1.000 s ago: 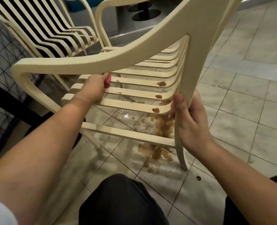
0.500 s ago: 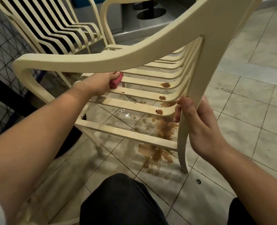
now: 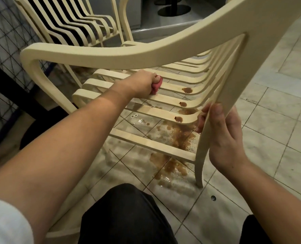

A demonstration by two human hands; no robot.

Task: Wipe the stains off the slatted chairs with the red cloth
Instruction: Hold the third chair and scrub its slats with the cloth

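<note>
Red cloth [image 3: 157,85] mostly hidden in left hand [image 3: 142,83], chair [image 3: 146,55] top cut off @ edge.

White sleeve [image 3: 3,224] on left arm; dark trousers [image 3: 126,217].

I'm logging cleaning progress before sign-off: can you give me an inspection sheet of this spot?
Surface: tiled floor, brown spill pooled under the chair.
Job's things: cream slatted chair, brown stains on several seat slats; red cloth on a slat, left of them.
Clutter: small shiny bits on the floor.
Hands: left hand grips the cloth; right hand grips the chair's side frame.
Cables: nothing seen.
Surroundings: other slatted chairs, wire mesh, black table base.
</note>
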